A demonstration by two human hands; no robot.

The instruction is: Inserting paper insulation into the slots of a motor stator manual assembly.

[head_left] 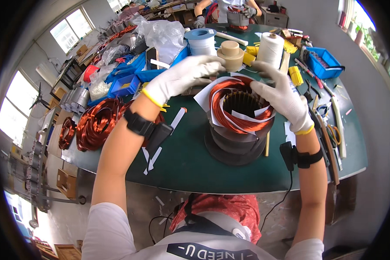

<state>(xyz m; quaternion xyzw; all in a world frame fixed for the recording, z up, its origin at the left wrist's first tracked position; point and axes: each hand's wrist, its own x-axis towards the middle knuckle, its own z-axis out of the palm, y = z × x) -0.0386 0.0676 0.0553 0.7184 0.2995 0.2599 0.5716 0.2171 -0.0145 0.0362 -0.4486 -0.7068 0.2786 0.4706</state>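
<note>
A dark grey motor stator (236, 149) stands upright on the green table before me. A ring of copper wire windings (216, 106) crowns it, with white insulating paper (203, 96) sticking out around the coils. My left hand (180, 78), in a white glove, hovers at the far left of the windings, fingers stretched to the right and holding nothing visible. On the other side, my gloved right hand (286, 93) arches over the right rim with fingers apart. Its thumb is close to the wires; whether it touches them I cannot tell.
Copper coils (100, 123) lie at left, near blue bins (125, 85). Behind the stator stand a wire spool (200, 41), tape rolls (230, 56) and a white thread cone (271, 50). At right are scissors (333, 134), sticks and a blue basket (323, 63). A co-worker handles another stator (238, 19) opposite.
</note>
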